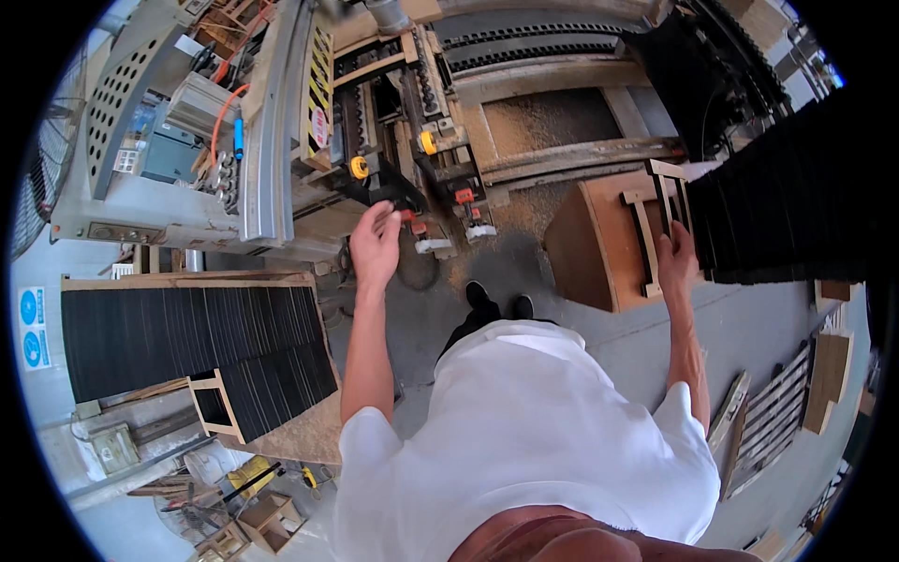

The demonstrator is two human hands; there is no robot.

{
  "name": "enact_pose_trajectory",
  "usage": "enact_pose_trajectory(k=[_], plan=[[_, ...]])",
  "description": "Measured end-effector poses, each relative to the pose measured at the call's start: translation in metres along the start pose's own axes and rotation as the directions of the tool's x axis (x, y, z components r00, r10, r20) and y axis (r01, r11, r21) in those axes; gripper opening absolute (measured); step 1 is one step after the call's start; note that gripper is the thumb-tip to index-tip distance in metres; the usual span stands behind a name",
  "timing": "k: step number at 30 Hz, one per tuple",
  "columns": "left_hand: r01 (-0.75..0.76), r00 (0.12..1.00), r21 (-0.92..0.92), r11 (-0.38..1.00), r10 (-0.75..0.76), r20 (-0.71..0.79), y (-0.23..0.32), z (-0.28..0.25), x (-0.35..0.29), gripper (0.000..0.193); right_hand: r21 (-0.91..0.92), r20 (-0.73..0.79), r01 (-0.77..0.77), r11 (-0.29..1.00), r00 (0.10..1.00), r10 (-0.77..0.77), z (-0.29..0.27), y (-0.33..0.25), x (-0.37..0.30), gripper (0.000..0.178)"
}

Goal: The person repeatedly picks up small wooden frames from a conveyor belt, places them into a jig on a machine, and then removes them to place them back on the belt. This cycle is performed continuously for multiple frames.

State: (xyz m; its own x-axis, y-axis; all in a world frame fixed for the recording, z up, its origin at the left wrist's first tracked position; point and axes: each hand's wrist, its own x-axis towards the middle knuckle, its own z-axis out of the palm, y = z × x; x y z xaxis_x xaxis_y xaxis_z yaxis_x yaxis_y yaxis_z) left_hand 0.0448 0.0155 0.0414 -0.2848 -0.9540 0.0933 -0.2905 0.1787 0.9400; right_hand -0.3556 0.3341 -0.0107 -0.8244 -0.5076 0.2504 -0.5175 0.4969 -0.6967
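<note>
Located right of picture: narrow wooden frame (661,199), long axis near upright, extending upward from right hand (677,258), the nearer one, part-curled at its lower end; cannot tell whether gripped. Well apart, left of centre: left hand (375,249), half open, apparently empty.

Machine (440,136) ahead, panel stack (192,328) on table (309,433) at left, frame (644,239) on box (590,248) at right

Signage, 2 spots
Yel/blk hazard-striped label (320,80) w/ red-and-white panel (320,128) at its near end, on machine (440,131); white sign (34,328) w/ 2 rnd blue symbols, L wall (39,267).
</note>
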Motion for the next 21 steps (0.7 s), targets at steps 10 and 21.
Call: enact_pose_trajectory(k=[10,21], plan=[[0.424,0.896,-0.679,0.599,-0.384,0.221,-0.045,0.039,0.227,0.061,0.222,0.012,0.006,0.975,1.000,-0.009,-0.004,-0.117,0.018,0.034],[0.365,0.858,-0.891,0.270,-0.468,0.209,-0.072,0.080,0.364,0.079,0.228,0.271,-0.009,0.974,0.961,-0.055,0.051,-0.206,0.051,0.028]])
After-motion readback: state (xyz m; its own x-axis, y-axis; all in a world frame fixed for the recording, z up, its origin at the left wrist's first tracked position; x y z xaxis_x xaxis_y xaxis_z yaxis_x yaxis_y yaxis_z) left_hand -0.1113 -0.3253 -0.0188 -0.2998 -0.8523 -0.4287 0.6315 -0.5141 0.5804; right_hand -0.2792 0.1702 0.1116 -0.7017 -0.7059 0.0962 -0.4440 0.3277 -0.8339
